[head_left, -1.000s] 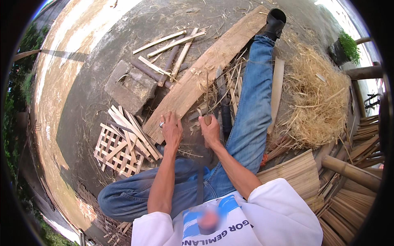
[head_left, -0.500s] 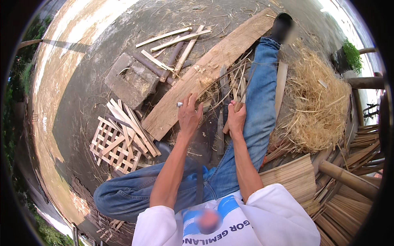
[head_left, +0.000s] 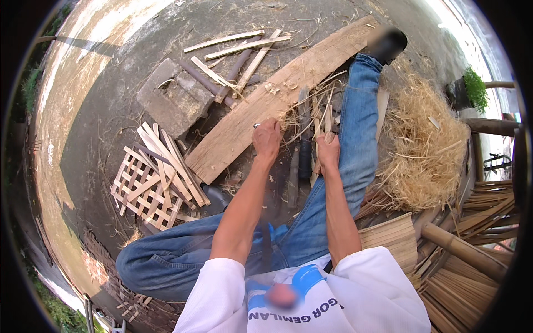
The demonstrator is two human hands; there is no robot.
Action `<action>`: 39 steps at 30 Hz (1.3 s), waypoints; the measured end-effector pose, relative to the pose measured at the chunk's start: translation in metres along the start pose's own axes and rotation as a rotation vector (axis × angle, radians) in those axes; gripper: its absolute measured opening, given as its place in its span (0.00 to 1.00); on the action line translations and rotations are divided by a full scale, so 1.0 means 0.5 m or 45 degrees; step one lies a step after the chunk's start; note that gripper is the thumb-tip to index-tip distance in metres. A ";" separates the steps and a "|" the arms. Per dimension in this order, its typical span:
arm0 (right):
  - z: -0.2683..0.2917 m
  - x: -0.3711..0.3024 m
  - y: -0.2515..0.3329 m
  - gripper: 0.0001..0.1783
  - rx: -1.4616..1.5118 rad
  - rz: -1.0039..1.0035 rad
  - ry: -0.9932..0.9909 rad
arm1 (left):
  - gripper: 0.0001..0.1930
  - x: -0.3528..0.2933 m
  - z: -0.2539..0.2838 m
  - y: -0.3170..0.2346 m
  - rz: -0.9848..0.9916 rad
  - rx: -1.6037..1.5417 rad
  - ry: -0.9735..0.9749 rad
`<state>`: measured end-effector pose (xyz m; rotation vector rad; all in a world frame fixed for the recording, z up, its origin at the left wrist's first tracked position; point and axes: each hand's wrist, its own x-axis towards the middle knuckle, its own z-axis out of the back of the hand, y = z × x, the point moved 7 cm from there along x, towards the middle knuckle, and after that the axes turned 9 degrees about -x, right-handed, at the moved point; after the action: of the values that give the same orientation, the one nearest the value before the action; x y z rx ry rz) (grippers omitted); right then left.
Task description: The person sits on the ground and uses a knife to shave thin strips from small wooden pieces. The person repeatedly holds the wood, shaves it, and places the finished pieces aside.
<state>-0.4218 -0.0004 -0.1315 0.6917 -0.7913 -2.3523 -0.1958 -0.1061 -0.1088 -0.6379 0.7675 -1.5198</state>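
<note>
Gripping a wooden handle [head_left: 317, 167] in your right hand [head_left: 328, 149]; left hand [head_left: 267, 140] curled by a plank [head_left: 291, 83], fingers' contents unclear.

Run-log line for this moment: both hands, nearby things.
left hand: curled by plank, contact unclear | right hand: closed around wooden handle | nearby: concrete block, slat lattice, shavings heap

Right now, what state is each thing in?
Left hand, fingers partly curled, grip unclear
Right hand, closed around a wooden handle
Plank, lying diagonally, shavings on top
Lattice, woven, loose strips on it
Concrete block, littered on top
Fibre heap, loose, tangled
Right leg, stretched out
Left leg, bent
</note>
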 end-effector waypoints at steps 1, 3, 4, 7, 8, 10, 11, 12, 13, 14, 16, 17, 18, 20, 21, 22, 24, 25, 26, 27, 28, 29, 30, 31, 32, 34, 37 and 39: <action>-0.016 -0.002 -0.008 0.19 -0.034 0.035 -0.009 | 0.14 0.009 0.027 0.004 0.032 -0.112 -0.144; -0.036 -0.007 -0.025 0.22 -0.095 0.102 -0.041 | 0.13 0.021 0.061 0.008 0.090 -0.283 -0.208; -0.037 -0.016 -0.019 0.24 -0.157 0.131 -0.076 | 0.13 0.021 0.086 0.010 0.120 -0.347 -0.260; -0.026 -0.056 0.047 0.29 -0.302 0.258 -0.186 | 0.15 -0.002 0.111 0.039 0.228 -0.387 -0.212; -0.020 -0.063 0.063 0.25 -0.280 0.307 -0.207 | 0.16 -0.023 0.103 0.051 0.239 -0.402 -0.161; -0.015 -0.074 0.103 0.22 -0.122 0.323 -0.076 | 0.22 -0.062 0.072 0.047 0.085 -0.266 0.289; -0.009 -0.078 0.108 0.21 -0.052 0.317 -0.021 | 0.24 -0.076 0.070 0.030 0.137 -0.202 0.384; -0.010 -0.080 0.112 0.18 0.048 0.375 -0.051 | 0.27 -0.089 0.066 0.013 0.189 -0.136 0.478; -0.018 -0.084 0.112 0.17 0.166 0.311 0.066 | 0.29 -0.097 0.070 -0.007 0.244 -0.071 0.569; -0.026 -0.089 0.113 0.17 0.283 0.246 0.182 | 0.35 -0.094 0.084 -0.018 0.286 -0.028 0.556; -0.048 -0.109 0.130 0.14 0.451 0.221 0.342 | 0.39 -0.081 0.122 0.019 0.112 -0.014 0.163; -0.061 -0.113 0.144 0.14 0.464 0.220 0.406 | 0.42 -0.082 0.139 0.048 0.026 -0.012 -0.035; -0.074 -0.116 0.156 0.15 0.473 0.214 0.471 | 0.45 -0.086 0.150 0.084 0.015 0.146 -0.118; -0.103 -0.105 0.181 0.15 0.558 0.180 0.629 | 0.51 -0.089 0.182 0.127 -0.020 0.460 -0.273; -0.120 -0.089 0.202 0.15 0.640 0.167 0.694 | 0.54 -0.092 0.173 0.153 0.084 0.444 -0.127; -0.137 -0.068 0.228 0.15 0.720 0.149 0.753 | 0.57 -0.097 0.166 0.168 0.186 0.424 0.024; -0.175 -0.022 0.299 0.17 0.877 0.089 0.858 | 0.67 -0.117 0.154 0.212 0.282 0.458 0.226; -0.192 0.011 0.332 0.18 0.949 0.035 0.880 | 0.69 -0.118 0.154 0.211 0.274 0.459 0.242; -0.214 0.044 0.365 0.19 1.018 -0.021 0.907 | 0.71 -0.119 0.152 0.202 0.272 0.458 0.256; -0.232 0.087 0.394 0.22 1.092 -0.005 0.882 | 0.73 -0.118 0.147 0.198 0.274 0.459 0.268; -0.257 0.132 0.419 0.25 1.163 0.008 0.866 | 0.77 -0.118 0.141 0.206 0.277 0.466 0.265; -0.283 0.186 0.426 0.25 1.135 0.016 0.798 | 0.78 -0.117 0.133 0.206 0.279 0.485 0.281; -0.306 0.240 0.435 0.26 1.107 0.025 0.729 | 0.79 -0.112 0.129 0.202 0.278 0.503 0.296; -0.326 0.274 0.446 0.27 1.078 0.033 0.676 | 0.80 -0.118 0.128 0.205 0.294 0.525 0.309; -0.341 0.304 0.462 0.28 1.051 0.046 0.624 | 0.82 -0.118 0.129 0.206 0.293 0.543 0.300; -0.377 0.359 0.480 0.29 1.012 0.034 0.547 | 0.82 -0.120 0.130 0.208 0.344 0.511 0.346; -0.423 0.419 0.483 0.30 0.984 -0.043 0.505 | 0.82 -0.125 0.134 0.201 0.357 0.470 0.355; -0.438 0.440 0.492 0.27 0.983 -0.092 0.523 | 0.82 -0.126 0.133 0.201 0.370 0.485 0.345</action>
<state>-0.3604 -0.3882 -0.1840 1.4731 -1.4946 -1.8104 -0.0758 -0.0524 -0.1426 -0.0329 0.7107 -1.4430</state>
